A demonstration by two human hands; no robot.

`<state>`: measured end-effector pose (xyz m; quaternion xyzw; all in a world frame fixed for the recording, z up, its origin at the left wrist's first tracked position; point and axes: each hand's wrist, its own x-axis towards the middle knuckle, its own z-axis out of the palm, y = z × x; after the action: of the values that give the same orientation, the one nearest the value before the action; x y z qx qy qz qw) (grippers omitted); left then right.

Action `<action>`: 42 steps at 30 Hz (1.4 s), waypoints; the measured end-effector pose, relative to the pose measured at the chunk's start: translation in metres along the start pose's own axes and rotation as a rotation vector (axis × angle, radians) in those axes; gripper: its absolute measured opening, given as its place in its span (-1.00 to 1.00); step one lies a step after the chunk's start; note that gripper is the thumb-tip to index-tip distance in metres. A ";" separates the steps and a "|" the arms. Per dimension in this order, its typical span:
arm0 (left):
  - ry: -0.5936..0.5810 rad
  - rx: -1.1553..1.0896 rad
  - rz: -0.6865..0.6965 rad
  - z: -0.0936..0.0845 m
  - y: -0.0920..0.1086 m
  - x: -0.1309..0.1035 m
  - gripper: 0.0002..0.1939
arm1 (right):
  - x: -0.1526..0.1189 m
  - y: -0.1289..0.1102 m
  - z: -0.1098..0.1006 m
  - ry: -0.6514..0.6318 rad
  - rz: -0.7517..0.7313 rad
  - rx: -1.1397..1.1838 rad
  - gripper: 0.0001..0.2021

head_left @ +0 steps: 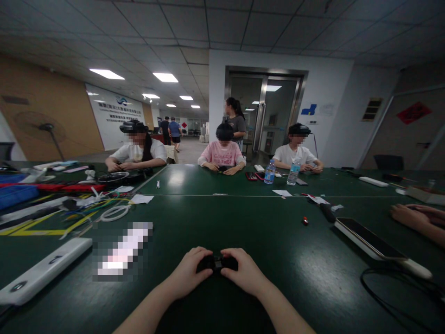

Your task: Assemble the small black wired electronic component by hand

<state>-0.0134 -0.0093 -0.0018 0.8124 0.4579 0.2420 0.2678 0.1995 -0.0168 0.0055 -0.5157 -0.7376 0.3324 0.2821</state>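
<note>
A small black object (218, 264) is held between my two hands, low in the middle of the view and just above the dark green table (222, 218). My left hand (192, 270) grips its left end, thumb in front and fingers behind. Around its right end my right hand (243, 269) is closed in the same way. Both ends of the object are partly covered by my fingers, and its exact kind is too dark to make out.
At left lie a white power strip (45, 269), a blurred-out bright item (125, 248) and cables (114, 212). At right are a phone (368, 236), a small red item (305, 221) and another person's hands (413, 217). Bottles (269, 172) and seated people are across the table.
</note>
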 end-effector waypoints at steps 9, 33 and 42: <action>-0.022 0.004 -0.019 -0.003 0.004 -0.001 -0.61 | -0.001 0.000 -0.001 -0.008 0.012 0.013 -0.57; 0.016 -0.019 -0.016 -0.001 0.003 0.000 -0.64 | -0.004 -0.010 -0.004 -0.043 -0.035 0.002 -0.61; 0.013 0.001 -0.011 -0.001 0.002 0.000 -0.61 | -0.002 -0.014 0.001 -0.051 0.010 -0.058 -0.77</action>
<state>-0.0127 -0.0096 0.0001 0.8084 0.4642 0.2456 0.2659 0.1907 -0.0221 0.0156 -0.5189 -0.7511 0.3252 0.2466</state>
